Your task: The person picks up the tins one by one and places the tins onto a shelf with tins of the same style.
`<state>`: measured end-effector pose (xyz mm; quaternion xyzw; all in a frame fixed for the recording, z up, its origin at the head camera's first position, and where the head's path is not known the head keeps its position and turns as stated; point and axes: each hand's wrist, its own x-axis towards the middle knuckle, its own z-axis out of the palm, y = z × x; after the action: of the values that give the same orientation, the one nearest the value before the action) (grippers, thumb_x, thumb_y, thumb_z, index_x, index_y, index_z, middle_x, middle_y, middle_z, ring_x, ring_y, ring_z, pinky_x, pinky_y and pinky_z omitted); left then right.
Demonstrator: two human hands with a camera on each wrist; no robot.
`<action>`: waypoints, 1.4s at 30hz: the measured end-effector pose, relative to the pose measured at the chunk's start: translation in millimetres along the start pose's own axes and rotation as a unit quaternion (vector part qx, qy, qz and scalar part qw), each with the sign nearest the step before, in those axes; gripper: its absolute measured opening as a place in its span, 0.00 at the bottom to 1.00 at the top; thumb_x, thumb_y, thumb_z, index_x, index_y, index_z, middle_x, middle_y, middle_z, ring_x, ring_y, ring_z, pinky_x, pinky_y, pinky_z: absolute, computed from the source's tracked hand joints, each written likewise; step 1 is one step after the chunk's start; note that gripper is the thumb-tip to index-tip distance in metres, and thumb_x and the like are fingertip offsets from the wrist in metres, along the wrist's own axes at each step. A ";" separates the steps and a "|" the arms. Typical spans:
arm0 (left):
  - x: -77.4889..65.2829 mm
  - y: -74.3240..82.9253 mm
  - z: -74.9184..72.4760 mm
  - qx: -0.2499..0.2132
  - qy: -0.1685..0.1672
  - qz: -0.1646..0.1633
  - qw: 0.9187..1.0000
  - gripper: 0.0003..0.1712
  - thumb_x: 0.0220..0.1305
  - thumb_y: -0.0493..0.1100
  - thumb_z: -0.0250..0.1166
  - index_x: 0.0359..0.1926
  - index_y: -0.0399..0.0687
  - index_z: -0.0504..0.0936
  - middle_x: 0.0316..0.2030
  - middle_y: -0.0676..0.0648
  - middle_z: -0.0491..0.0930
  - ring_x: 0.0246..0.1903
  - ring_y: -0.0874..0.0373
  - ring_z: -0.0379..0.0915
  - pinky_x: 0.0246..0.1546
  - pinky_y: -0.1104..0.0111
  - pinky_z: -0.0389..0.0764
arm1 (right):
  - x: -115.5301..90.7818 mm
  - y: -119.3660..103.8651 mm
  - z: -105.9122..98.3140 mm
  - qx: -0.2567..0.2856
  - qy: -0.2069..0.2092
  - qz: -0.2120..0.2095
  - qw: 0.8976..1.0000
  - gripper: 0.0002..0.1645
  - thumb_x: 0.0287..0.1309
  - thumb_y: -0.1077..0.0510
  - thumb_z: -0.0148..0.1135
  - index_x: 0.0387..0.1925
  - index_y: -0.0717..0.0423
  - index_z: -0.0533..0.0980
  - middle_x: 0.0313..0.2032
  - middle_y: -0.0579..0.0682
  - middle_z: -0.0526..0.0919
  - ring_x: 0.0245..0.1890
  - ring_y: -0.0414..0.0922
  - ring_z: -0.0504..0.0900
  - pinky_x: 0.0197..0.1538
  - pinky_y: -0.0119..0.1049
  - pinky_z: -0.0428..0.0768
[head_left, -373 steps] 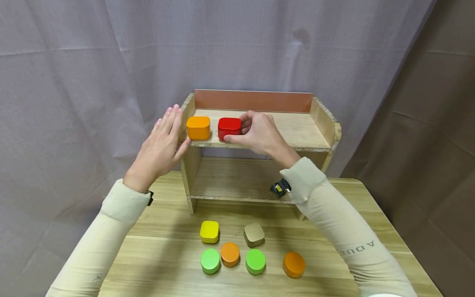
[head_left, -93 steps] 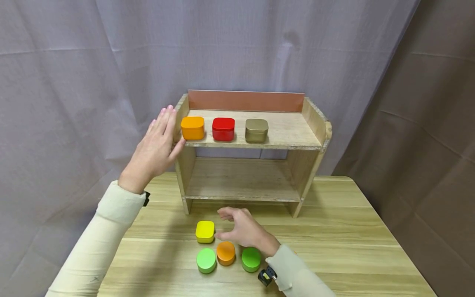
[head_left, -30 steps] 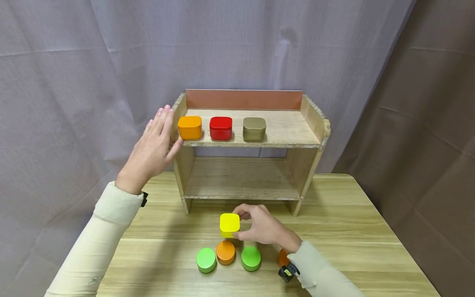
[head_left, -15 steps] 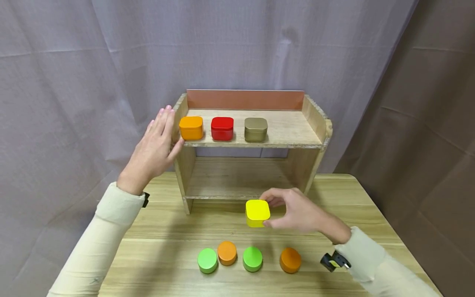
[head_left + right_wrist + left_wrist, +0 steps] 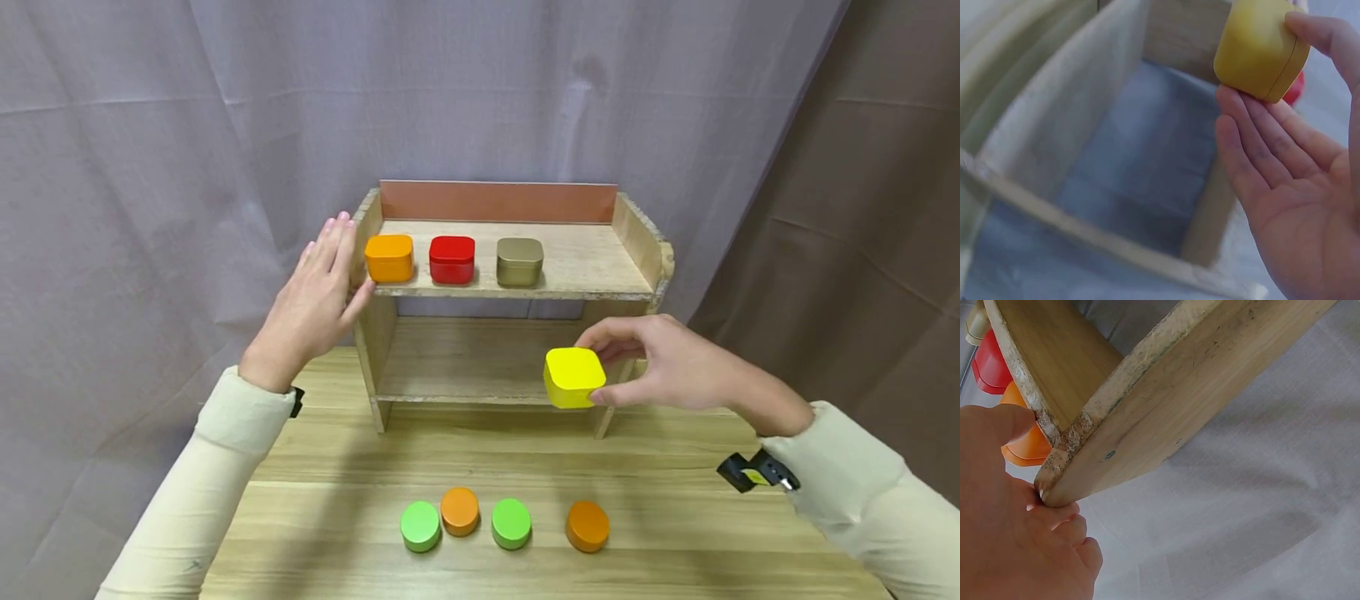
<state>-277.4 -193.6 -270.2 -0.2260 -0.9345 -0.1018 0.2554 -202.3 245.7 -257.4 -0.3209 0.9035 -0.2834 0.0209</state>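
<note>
My right hand (image 5: 667, 362) pinches a yellow rounded-square tin (image 5: 574, 379) between thumb and fingertips, in the air before the shelf's lower level. The right wrist view shows a lid seam on this yellow tin (image 5: 1260, 50). With fingers straight, my left hand (image 5: 307, 308) rests against the left side of the small wooden shelf (image 5: 502, 354), its thumb at the front edge. On the top level stand an orange square tin (image 5: 389, 259), a red one (image 5: 452, 260) and an olive-gold one (image 5: 519, 262), spaced in a row from the left.
On the wooden table (image 5: 337, 467) in front lie round tins: a light green one (image 5: 420, 526), an orange one (image 5: 460, 512), a green one (image 5: 512, 523) and a darker orange one (image 5: 588, 526). Grey curtains (image 5: 487, 92) hang behind the shelf.
Earlier the right hand set down the red tin; the olive-gold one then joined the row. It has since lifted the yellow tin off the table, moving up and right. The left hand has stayed put.
</note>
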 end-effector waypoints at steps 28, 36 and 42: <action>2.3 1.7 2.9 -0.007 -0.008 -0.007 1.000 0.46 0.82 0.52 0.52 0.85 0.36 0.40 0.86 0.37 0.39 0.85 0.39 0.37 0.84 0.43 0.47 | 51.9 4.3 -103.7 -0.073 0.057 0.091 0.992 0.34 0.58 0.51 0.80 0.63 0.57 0.80 0.56 0.58 0.89 0.53 0.48 0.90 0.46 0.17 0.83; 3.3 1.0 4.2 -0.006 -0.005 -0.004 1.000 0.46 0.82 0.52 0.53 0.85 0.36 0.41 0.86 0.36 0.40 0.85 0.39 0.38 0.84 0.43 0.48 | 61.4 10.2 -105.5 -0.085 0.049 0.107 0.989 0.33 0.58 0.48 0.80 0.62 0.57 0.81 0.55 0.58 0.90 0.55 0.53 0.90 0.45 0.18 0.82; 2.8 -0.6 4.2 -0.006 -0.006 -0.006 1.000 0.46 0.82 0.52 0.53 0.85 0.36 0.40 0.86 0.36 0.40 0.85 0.39 0.37 0.85 0.43 0.47 | 68.1 12.4 -106.0 -0.093 0.032 0.108 0.989 0.34 0.58 0.48 0.80 0.62 0.57 0.81 0.56 0.59 0.89 0.56 0.55 0.89 0.53 0.33 0.89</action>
<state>-281.7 -191.8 -272.3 -0.2227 -0.9368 -0.1077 0.2475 -286.6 266.2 -165.2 -0.2131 0.9554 -0.2042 -0.0077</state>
